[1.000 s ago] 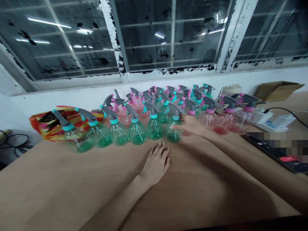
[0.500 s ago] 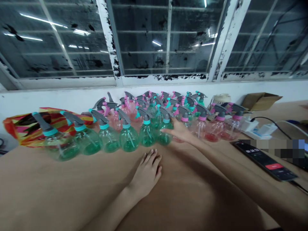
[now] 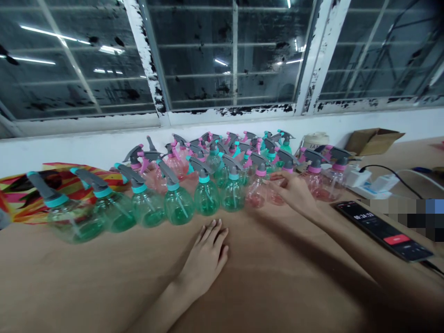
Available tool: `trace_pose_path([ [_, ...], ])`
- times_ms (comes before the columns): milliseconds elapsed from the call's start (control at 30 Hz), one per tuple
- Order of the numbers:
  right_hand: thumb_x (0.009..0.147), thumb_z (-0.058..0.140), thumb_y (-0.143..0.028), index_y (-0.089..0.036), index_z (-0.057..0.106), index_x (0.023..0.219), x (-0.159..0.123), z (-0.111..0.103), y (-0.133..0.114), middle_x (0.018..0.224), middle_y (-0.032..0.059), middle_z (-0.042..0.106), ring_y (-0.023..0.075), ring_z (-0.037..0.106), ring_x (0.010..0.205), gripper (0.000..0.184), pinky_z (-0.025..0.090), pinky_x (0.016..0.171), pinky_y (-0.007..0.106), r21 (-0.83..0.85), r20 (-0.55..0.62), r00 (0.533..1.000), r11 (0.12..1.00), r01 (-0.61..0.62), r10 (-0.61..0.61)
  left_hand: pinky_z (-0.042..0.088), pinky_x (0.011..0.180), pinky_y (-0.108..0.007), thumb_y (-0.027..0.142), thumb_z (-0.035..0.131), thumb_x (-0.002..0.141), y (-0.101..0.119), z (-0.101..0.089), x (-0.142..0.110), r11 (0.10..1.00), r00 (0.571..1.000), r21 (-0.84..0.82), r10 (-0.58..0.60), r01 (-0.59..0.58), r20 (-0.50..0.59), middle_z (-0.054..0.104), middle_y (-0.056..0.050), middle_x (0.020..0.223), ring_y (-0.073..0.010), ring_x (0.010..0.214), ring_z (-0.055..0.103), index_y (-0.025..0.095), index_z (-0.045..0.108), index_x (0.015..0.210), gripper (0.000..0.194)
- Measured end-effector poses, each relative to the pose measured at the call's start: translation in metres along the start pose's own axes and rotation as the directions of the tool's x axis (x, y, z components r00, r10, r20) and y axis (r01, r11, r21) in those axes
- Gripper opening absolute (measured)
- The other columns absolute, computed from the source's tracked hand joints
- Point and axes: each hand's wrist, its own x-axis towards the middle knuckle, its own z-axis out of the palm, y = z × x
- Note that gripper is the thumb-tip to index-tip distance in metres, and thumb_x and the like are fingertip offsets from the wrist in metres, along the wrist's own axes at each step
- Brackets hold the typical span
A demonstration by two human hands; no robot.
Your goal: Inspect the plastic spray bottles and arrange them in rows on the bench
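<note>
My left hand (image 3: 206, 256) lies flat on the table in front of the row, its fingers spread and nothing in it. At the right part of the row, my right hand (image 3: 296, 192) reaches across a pink spray bottle (image 3: 277, 198), thumb and forefinger stretched leftward and apart. It partly covers that bottle; whether it touches it I cannot tell. Left of the fingertips stands another pink spray bottle (image 3: 255, 194). Beyond it runs a line of green spray bottles (image 3: 207, 201) with turquoise collars and grey trigger heads. All these bottles stand upright.
More spray bottles crowd behind against the wall (image 3: 104, 150). A colourful plastic bag (image 3: 21, 203) lies at left. To the right are a pink spray bottle (image 3: 336, 185), a phone (image 3: 381, 231), white plugs (image 3: 385, 185) with cables, and an opened cardboard box (image 3: 374, 141).
My right hand has moved right, from beside the last green bottle to a pink one. The left hand stays on the table. The view has shifted slightly.
</note>
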Motion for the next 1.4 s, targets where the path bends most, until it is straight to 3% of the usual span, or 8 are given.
trace_pose_path([
  [167,0.079,0.054,-0.060,-0.015,0.056,0.117,0.014,0.014,-0.002,0.101,0.0158,0.071,0.0339,0.065,0.095,0.059,0.049,0.073,0.039,-0.164,0.032,0.998,0.986,-0.043,0.049,0.033,0.107,-0.045,0.025,0.036,0.095,-0.001,-0.001,-0.001,1.000,1.000,-0.004,-0.001,0.001,-0.004,0.042,-0.012,0.143,-0.0250,0.133,0.035,0.014,0.048,0.129,0.038],
  [333,0.076,0.045,-0.071,-0.013,0.056,0.112,0.016,0.025,-0.012,0.087,0.0186,0.071,0.0385,0.067,0.085,0.070,0.048,0.063,0.041,-0.294,0.108,0.987,0.952,-0.081,0.118,0.032,0.107,-0.045,0.026,0.036,0.096,-0.003,-0.001,-0.002,1.000,1.000,0.002,0.006,-0.006,0.001,0.042,-0.012,0.143,-0.0247,0.134,0.035,0.014,0.048,0.130,0.038],
  [467,0.077,0.038,-0.074,-0.013,0.055,0.108,0.012,0.021,-0.018,0.092,0.0202,0.069,0.0386,0.067,0.086,0.071,0.048,0.063,0.042,-0.361,0.144,0.977,0.928,-0.096,0.157,0.032,0.107,-0.044,0.026,0.036,0.096,-0.003,-0.003,-0.001,1.000,1.000,0.012,0.013,-0.013,0.011,0.041,-0.012,0.144,-0.0243,0.134,0.035,0.013,0.047,0.131,0.039],
  [733,0.076,0.033,-0.078,-0.013,0.054,0.108,-0.024,-0.003,-0.030,0.087,0.0193,0.070,0.0430,0.067,0.081,0.075,0.048,0.060,0.046,-0.422,0.191,0.968,0.904,-0.069,0.164,0.032,0.107,-0.045,0.024,0.037,0.095,0.000,-0.007,-0.001,1.000,1.000,0.003,0.005,-0.005,0.024,0.042,-0.013,0.143,-0.0250,0.133,0.035,0.013,0.047,0.130,0.038],
  [867,0.078,0.032,-0.077,-0.017,0.057,0.101,-0.055,-0.014,-0.035,0.084,0.0158,0.071,0.0397,0.068,0.078,0.069,0.050,0.061,0.047,-0.457,0.206,0.976,0.889,0.031,0.072,0.033,0.107,-0.045,0.024,0.036,0.095,0.000,-0.006,-0.002,1.000,1.000,-0.005,0.004,-0.003,0.009,0.043,-0.012,0.142,-0.0246,0.133,0.036,0.014,0.047,0.130,0.038],
  [1133,0.065,0.057,-0.074,-0.028,0.060,0.112,-0.087,-0.044,-0.049,0.108,0.0125,0.068,0.0399,0.062,0.098,0.065,0.052,0.067,0.049,-0.255,0.195,0.978,0.959,0.126,-0.077,0.034,0.106,-0.044,0.023,0.036,0.095,0.002,-0.008,-0.001,1.000,1.000,0.006,-0.004,0.004,0.013,0.044,-0.013,0.142,-0.0246,0.132,0.037,0.014,0.047,0.130,0.038],
  [1267,0.070,0.067,-0.055,-0.032,0.054,0.124,-0.073,-0.051,-0.047,0.110,0.0072,0.068,0.0340,0.061,0.104,0.059,0.050,0.085,0.050,0.135,0.302,0.935,0.979,0.153,-0.187,0.034,0.106,-0.046,0.023,0.037,0.094,0.002,-0.008,0.000,1.000,1.000,0.000,0.005,-0.005,0.016,0.045,-0.013,0.141,-0.0254,0.132,0.037,0.013,0.047,0.130,0.038],
  [1400,0.075,0.063,-0.046,-0.033,0.063,0.110,-0.061,-0.035,-0.042,0.089,0.0037,0.072,0.0299,0.067,0.087,0.038,0.054,0.078,0.049,0.468,0.452,0.869,0.883,-0.036,-0.204,0.034,0.106,-0.045,0.023,0.037,0.094,0.002,-0.005,-0.001,1.000,1.000,-0.004,-0.005,0.005,-0.002,0.045,-0.012,0.141,-0.0246,0.132,0.037,0.015,0.046,0.130,0.038],
])
